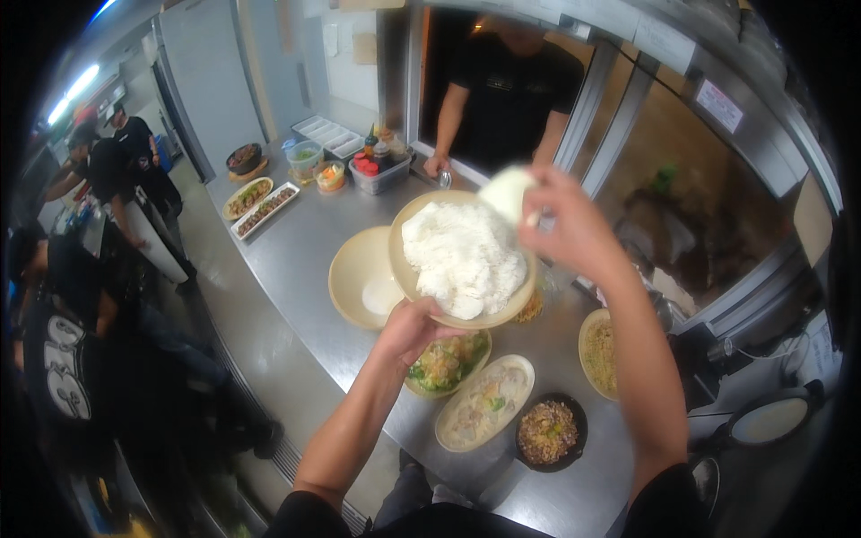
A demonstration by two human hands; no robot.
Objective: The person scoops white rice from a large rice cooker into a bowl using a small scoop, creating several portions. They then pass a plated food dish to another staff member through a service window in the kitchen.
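Observation:
My left hand (415, 326) grips the near rim of a beige bowl (398, 237) and holds it tilted above the steel counter. A large mound of cooked white rice (464, 262) fills it. In my right hand (568, 225), at the bowl's far right rim, is a pale rounded utensil (506, 191); motion blur hides its exact kind. A second beige bowl (356, 279) stands on the counter to the left, partly covered by the raised one. Below my left hand lies a plate of leafy salad (447, 363), with its upper part hidden.
On the steel counter (296, 282) are an oval creamy dish (485, 403), a black bowl of chopped food (550, 430), a plate of crumbly food (600, 353), skewers on a white tray (266, 212) and a condiment bin (380, 176). A person (514, 87) stands at the window; several others work left.

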